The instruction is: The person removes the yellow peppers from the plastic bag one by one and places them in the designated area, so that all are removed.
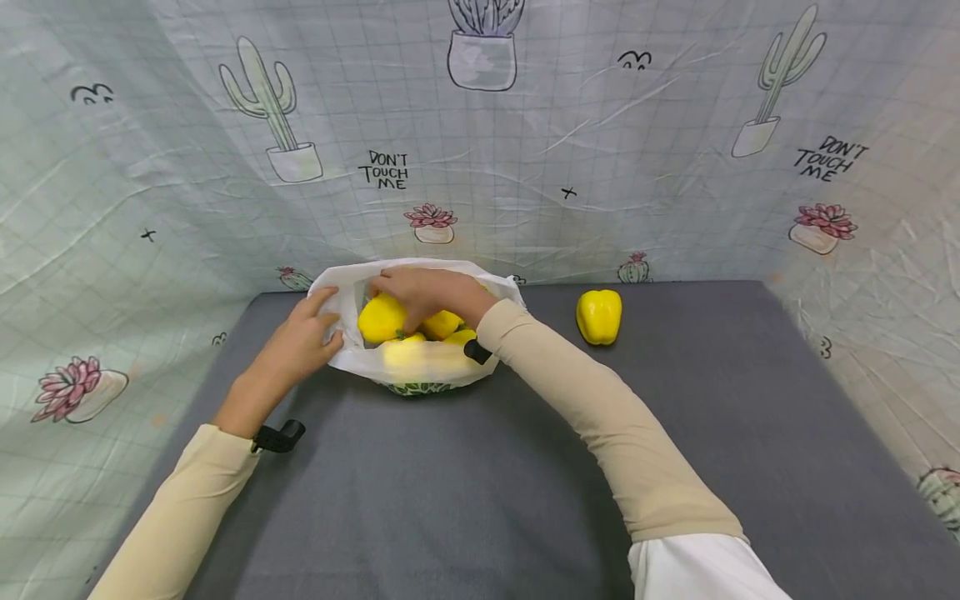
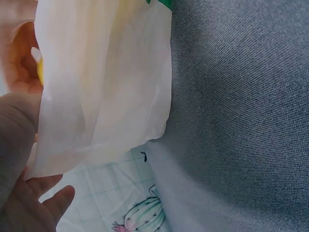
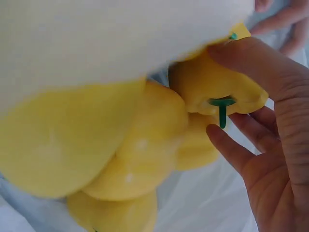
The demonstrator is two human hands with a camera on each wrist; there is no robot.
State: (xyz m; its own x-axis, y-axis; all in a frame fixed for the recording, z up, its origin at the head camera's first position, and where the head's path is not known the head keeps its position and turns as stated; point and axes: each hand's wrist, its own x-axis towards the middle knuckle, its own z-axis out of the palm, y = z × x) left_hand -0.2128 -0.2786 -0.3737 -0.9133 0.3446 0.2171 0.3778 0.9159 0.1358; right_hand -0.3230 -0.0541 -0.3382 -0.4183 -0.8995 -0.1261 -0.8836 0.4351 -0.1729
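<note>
- "At far left, what is listed?"
- "One left hand [image 1: 298, 337], beige-sleeved, a black device [image 1: 279, 436] worn at the wrist; the rim of a white bag [image 1: 367, 363] is pinched between its thumb and fingers."
- "And the bag itself?"
- "One, thin-walled, green print low on the near side; placed towards the back of a grey table [image 1: 450, 475], mouth turned upward."
- "Contents?"
- "Yellow peppers [image 1: 442, 323], several, the exact count hidden. At the left of the mouth is one gripped pepper [image 1: 381, 318], its green stem [image 3: 222, 113] seen in the right wrist view; the rest are heaped beside it, partly seen through the wall."
- "By what is it grasped?"
- "By the right hand [image 1: 427, 292], inside the mouth; the pepper is held between thumb and fingers."
- "Last entry, to the right?"
- "One loose pepper [image 1: 598, 317], yellow, glossy, set on the table near the back edge, apart from the bag. Behind, a pale sheet [image 1: 562, 158] is hung, printed with potted cacti"
</note>
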